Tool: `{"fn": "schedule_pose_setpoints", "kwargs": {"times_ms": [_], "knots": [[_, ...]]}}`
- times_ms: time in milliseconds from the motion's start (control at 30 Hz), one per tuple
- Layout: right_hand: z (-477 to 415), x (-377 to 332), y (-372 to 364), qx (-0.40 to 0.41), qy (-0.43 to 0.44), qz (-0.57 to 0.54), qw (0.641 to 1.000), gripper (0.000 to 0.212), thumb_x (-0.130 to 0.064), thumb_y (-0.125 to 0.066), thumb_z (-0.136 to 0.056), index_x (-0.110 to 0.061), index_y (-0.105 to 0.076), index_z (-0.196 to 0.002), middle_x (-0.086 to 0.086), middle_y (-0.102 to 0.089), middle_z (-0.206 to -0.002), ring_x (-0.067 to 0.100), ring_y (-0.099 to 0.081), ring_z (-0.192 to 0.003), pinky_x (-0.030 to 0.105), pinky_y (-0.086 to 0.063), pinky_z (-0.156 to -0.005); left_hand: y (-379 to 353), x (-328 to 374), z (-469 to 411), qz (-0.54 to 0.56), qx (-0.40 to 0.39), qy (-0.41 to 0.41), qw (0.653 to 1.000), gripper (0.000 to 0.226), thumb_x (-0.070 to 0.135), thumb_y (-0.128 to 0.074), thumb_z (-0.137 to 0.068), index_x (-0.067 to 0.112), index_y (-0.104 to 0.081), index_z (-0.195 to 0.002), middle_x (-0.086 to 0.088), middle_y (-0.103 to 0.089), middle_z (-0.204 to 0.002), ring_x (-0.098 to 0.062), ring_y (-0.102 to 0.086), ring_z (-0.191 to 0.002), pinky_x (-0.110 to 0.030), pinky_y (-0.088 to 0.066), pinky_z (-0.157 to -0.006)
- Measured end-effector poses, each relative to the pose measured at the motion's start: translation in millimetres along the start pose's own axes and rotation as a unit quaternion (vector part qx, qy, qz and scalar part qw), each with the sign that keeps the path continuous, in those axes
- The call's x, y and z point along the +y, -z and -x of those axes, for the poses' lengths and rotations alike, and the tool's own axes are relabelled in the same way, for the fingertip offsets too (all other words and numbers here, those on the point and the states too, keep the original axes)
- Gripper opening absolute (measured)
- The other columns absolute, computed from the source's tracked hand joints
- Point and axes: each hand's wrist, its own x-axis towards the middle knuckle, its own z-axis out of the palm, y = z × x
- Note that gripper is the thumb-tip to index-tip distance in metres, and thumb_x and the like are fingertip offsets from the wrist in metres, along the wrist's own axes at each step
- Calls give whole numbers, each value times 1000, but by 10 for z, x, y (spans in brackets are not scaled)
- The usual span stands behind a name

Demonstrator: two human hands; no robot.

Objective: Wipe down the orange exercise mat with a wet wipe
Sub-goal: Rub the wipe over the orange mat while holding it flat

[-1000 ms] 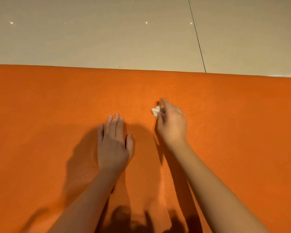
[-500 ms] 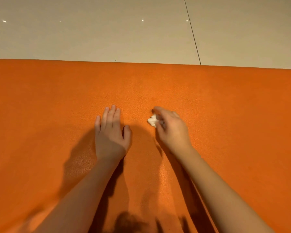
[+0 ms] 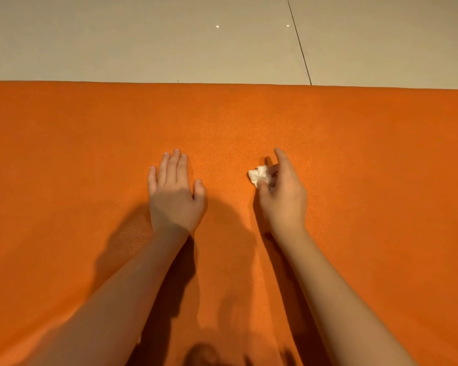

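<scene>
Wet wipe (image 3: 259,176) pinched by right hand (image 3: 284,199), likely for scrubbing pressure; left of grip, left hand (image 3: 173,198) flat, steadying orange mat (image 3: 64,154).

Orange mat (image 3: 354,154) is cut off by the frame left, right and bottom, only its far edge shows. Wet wipe (image 3: 258,175) is mostly hidden: a crumpled white bit sticks out from the right hand (image 3: 283,196), the rest is under the curled fingers, so its full size is unknown. Can't see the wipe-to-mat contact. Left hand (image 3: 173,196) is palm down and covers the mat under it. Both forearms (image 3: 336,299) run off the bottom edge. Dark shapes (image 3: 204,352) at bottom centre, can't tell what casts them. Floor (image 3: 143,43) and tile joint (image 3: 299,43) are cropped at the top. Dark speck (image 3: 177,81) at the mat's far edge and bright dots (image 3: 217,26) are too small to identify.
</scene>
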Motion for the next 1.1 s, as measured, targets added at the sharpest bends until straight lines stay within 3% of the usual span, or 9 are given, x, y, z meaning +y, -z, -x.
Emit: {"fn": "schedule_pose_setpoints", "kwargs": {"times_ms": [200, 367, 400, 567, 733, 833, 933, 1000, 1100], "knots": [[332, -9, -26, -68, 95, 15, 993, 61, -12, -61, -87, -23, -41, -143, 3, -66, -111, 28, -59, -101, 32, -40, -78, -13, -6, 14, -2, 11, -10, 1000, 61, 35, -36, -90, 4, -46, -141, -11, -42, -151, -26, -30, -145, -47, -15, -120], [288, 149, 2, 44, -35, -13, 998, 52, -10, -56, -90, -19, -45, -140, 5, -66, -108, 26, -56, -101, 27, -36, -75, 0, -23, 25, 5, 3, -18, 1000, 61, 36, -33, -93, 4, -41, -145, -11, -38, -154, -26, -25, -146, -44, -9, -120], [351, 98, -17, 43, -30, -7, 999, 51, -9, -56, -89, -19, -47, -139, 4, -67, -108, 26, -56, -100, 26, -34, -73, 4, -19, 23, 7, 1, -20, 1000, 62, 36, -32, -93, 4, -40, -145, -11, -37, -154, -26, -25, -147, -45, -9, -121], [716, 3, -34, -49, 140, 40, 988, 49, -9, -61, -85, -16, -53, -133, 8, -68, -108, 32, -60, -95, 34, -46, -70, 27, -1, 19, 1, -21, -7, 1000, 63, 37, -30, -93, 5, -36, -148, -9, -31, -157, -23, -18, -149, -43, -5, -121], [585, 111, 41, 13, -13, 51, 999, 49, -14, -55, -92, -21, -45, -139, 4, -66, -110, 27, -55, -103, 30, -34, -68, 61, -35, 25, 19, -50, -17, 998, 58, 33, -36, -99, 6, -32, -150, -8, -26, -159, -22, -14, -150, -41, -1, -122], [799, -103, -32, 22, 47, 45, 998, 46, -17, -58, -90, -18, -50, -135, 5, -67, -112, 29, -56, -102, 33, -41, -74, 124, -94, 269, 24, -68, -34, 997, 60, 35, -32, -98, 7, -31, -150, -8, -25, -160, -23, -14, -150, -41, -2, -121], [975, -73, -18, -22, 124, 33, 991, 41, -13, -64, -86, -15, -57, -127, 5, -69, -101, 31, -61, -91, 36, -49, -67, 184, -186, 674, 20, -53, -84, 995, 63, 37, -31, -93, 4, -41, -145, -11, -36, -155, -26, -26, -146, -45, -10, -119], [888, 50, 60, -18, 112, 37, 993, 42, -11, -64, -86, -16, -58, -126, 8, -68, -98, 32, -60, -92, 36, -48, -66, 187, -211, 736, 18, -42, -86, 995, 61, 35, -33, -92, 3, -44, -143, -11, -40, -152, -26, -30, -145, -45, -13, -119], [749, 218, 49, 18, 9, 50, 999, 44, -13, -59, -89, -21, -53, -132, 5, -67, -104, 27, -56, -102, 32, -39, -71, 189, -194, 704, 14, -32, -79, 996, 58, 32, -34, -93, 4, -44, -143, -11, -41, -152, -25, -30, -145, -44, -13, -120]]}}
